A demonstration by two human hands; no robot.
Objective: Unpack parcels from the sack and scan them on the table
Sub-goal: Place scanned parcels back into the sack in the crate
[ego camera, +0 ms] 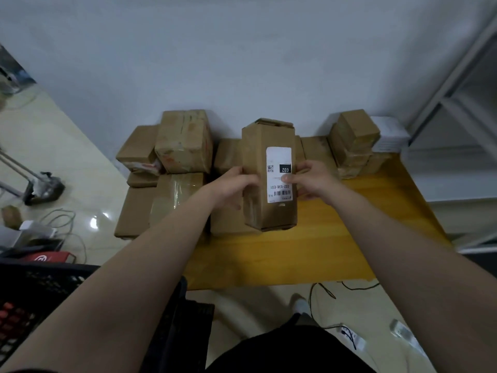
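Both hands are gripping one tall cardboard parcel (269,179), holding it upright over the yellow bench (336,238); the left hand (236,188) is wrapping its fingers round the left edge, the right hand (313,181) is closing on the right edge with its thumb pressing on the white label (279,175); the label is facing up toward the person, likely so the barcode is lying open to a scan, though no scanner is showing; beyond the left hand roughly seven or eight brown boxes (183,141) are sitting stacked, probably set aside as handled; beyond the right hand about three or four more boxes (355,138) are piling against a white stack (390,138); exact counts are unclear since some are hiding others; near the left forearm a black crate (40,286) is standing on the floor; no sack is appearing anywhere
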